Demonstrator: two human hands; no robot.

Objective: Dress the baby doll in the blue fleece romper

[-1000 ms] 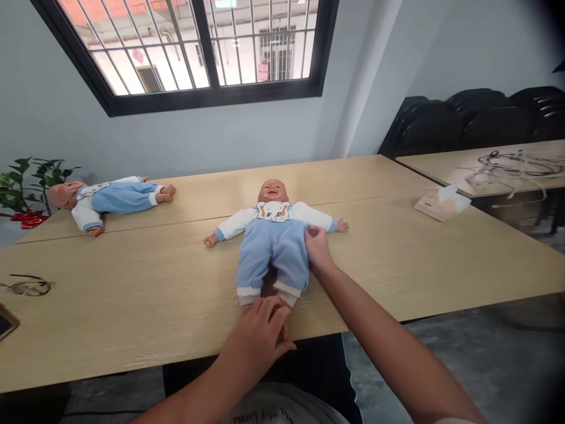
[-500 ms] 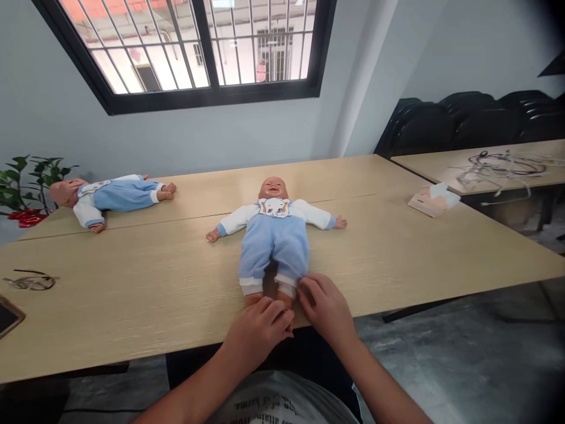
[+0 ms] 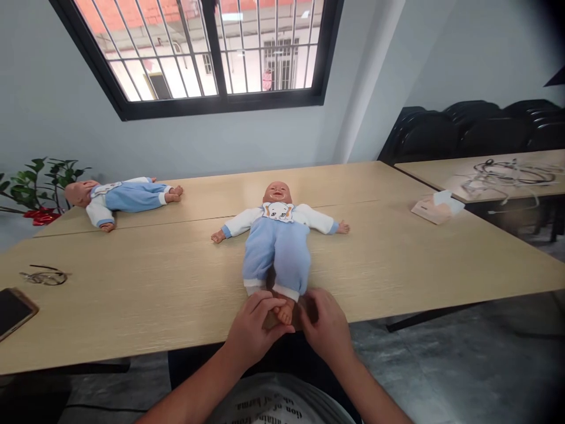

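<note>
A baby doll (image 3: 277, 247) in a blue and white outfit lies on its back on the table, arms spread, feet toward me. My left hand (image 3: 253, 325) is closed at the doll's foot (image 3: 286, 312), fingers across the ankle and thumb below the toes. At the outer side of the same leg, my right hand (image 3: 327, 324) has curled fingers against the white trouser cuff (image 3: 286, 292); its fingertips are partly hidden. The doll's other foot is hidden behind my left hand.
A second doll (image 3: 132, 197) lies at the back left near a potted plant (image 3: 37, 185). Glasses (image 3: 46, 275) and a phone (image 3: 15, 312) lie at the left. A tissue pack (image 3: 435, 209) sits at the right, and cables (image 3: 512, 174) lie on another table.
The doll's foot now shows between my hands, where my left hand covered it before. The trouser cuff sits lower on that leg. The view has shifted slightly.
</note>
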